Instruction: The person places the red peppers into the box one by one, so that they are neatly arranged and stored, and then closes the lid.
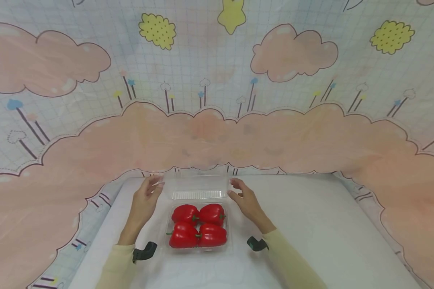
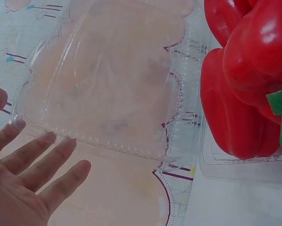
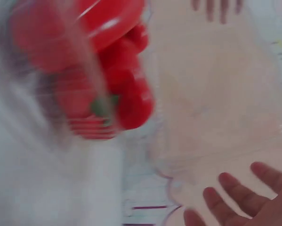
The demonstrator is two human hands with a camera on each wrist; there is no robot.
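Note:
A clear plastic box (image 1: pixel 228 241) stands on the white table with several red bell peppers (image 1: pixel 212 235) in it, green stems showing. Its clear hinged lid (image 1: pixel 199 182) is raised at the far side, tilted back. My left hand (image 1: pixel 144 200) is at the lid's left edge. The left wrist view shows that hand's fingers (image 2: pixel 50 162) spread and fairly straight, fingertips at the lid's rim. On the other side my right hand (image 1: pixel 248 202) is beside the lid's right edge, fingers (image 3: pixel 239 195) loosely extended. Whether it touches the lid I cannot tell.
The white table (image 1: pixel 311 224) reaches back to a patterned cloth (image 1: pixel 275 140) with clouds and stars, which also hangs along both sides. A dark wrist camera (image 1: pixel 144 252) sits by the left sleeve, another (image 1: pixel 256 243) by the right.

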